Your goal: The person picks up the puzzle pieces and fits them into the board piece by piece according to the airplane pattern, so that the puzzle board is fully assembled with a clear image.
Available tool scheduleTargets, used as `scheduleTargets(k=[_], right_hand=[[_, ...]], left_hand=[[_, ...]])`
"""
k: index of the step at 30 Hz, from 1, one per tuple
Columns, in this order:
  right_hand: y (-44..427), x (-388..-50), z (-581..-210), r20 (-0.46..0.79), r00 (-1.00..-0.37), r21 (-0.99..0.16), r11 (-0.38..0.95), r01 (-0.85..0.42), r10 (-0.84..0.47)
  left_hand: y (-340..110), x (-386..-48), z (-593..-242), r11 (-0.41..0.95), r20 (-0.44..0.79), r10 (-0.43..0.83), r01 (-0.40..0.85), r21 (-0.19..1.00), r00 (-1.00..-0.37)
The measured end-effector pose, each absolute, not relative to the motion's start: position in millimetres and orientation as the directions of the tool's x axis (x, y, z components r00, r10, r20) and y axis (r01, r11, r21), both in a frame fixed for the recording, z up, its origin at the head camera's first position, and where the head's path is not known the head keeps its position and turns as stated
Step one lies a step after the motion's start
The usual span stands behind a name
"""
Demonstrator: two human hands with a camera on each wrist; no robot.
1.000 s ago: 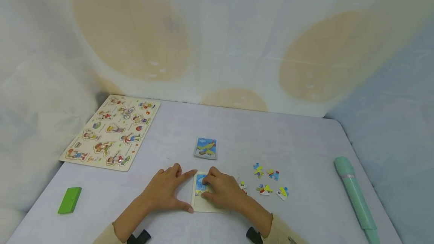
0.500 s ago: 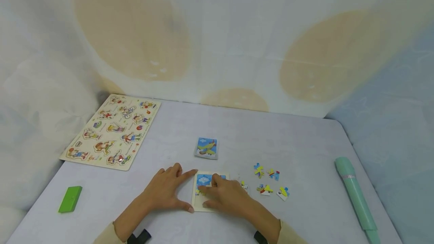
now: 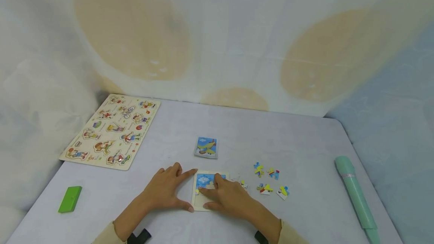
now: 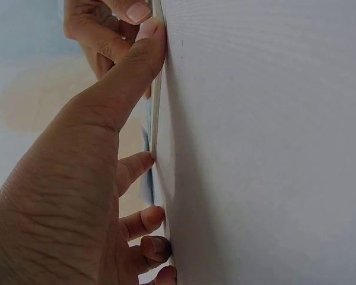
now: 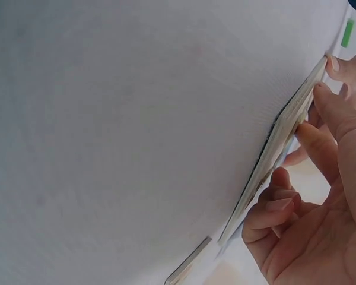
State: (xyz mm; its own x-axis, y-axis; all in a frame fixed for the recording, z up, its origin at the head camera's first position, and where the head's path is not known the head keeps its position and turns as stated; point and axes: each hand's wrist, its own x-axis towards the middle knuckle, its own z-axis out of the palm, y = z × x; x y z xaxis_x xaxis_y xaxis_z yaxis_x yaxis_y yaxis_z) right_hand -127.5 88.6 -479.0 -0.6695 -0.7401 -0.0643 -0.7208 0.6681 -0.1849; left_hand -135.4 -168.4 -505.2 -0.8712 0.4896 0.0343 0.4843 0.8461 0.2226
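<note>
A small jigsaw tray (image 3: pixel 199 203) with a pale frame lies flat between both hands. Blue sky and cloud pieces (image 3: pixel 204 179) fill its upper part; bare base shows lower down. My left hand (image 3: pixel 164 191) rests at the tray's left side, thumb and index finger spread against its edge; the left wrist view shows the thumb on the thin tray edge (image 4: pixel 156 101). My right hand (image 3: pixel 232 197) lies over the tray's right half. Its index finger touches the pieces and its thumb the lower frame, while other fingers curl in. Part of the tray is hidden under it.
Several loose jigsaw pieces (image 3: pixel 264 189) lie right of the tray. Behind it is an airplane picture card (image 3: pixel 206 147). A figure puzzle board (image 3: pixel 115 131) and a green block (image 3: pixel 70 199) lie left; a mint-green microphone-shaped object (image 3: pixel 356 195) lies right.
My right hand's fingers have shifted from the tray's upper left toward its middle and right, uncovering the cloud pieces. My left hand has stayed at the tray's left edge.
</note>
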Motion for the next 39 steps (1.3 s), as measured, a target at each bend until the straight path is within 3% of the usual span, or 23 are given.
scheduleTargets(k=[9, 15, 23, 39], right_hand=[[91.9, -129.1, -480.1, -0.047, -0.684, -0.268, 0.669, -0.693, -0.728], [104.5, -133.3, -475.8, 0.109, -0.749, -0.404, 0.659, -0.634, -0.654], [132.1, -139.2, -471.5, 0.266, -0.788, -0.615, 0.532, -0.582, -0.555], [172.3, -146.6, -477.5, 0.197, -0.88, -0.775, 0.481, -0.41, -0.433]], left_hand=[[-168.9, -134.4, -506.2, 0.845, 0.035, 0.49, 0.484, 0.228, -0.871], [-168.6, -133.5, -507.0, 0.846, 0.036, 0.486, 0.48, 0.23, -0.873], [-167.3, -134.3, -506.2, 0.855, 0.019, 0.475, 0.467, 0.224, -0.88], [-167.1, -133.7, -504.3, 0.852, 0.04, 0.477, 0.473, 0.226, -0.878]])
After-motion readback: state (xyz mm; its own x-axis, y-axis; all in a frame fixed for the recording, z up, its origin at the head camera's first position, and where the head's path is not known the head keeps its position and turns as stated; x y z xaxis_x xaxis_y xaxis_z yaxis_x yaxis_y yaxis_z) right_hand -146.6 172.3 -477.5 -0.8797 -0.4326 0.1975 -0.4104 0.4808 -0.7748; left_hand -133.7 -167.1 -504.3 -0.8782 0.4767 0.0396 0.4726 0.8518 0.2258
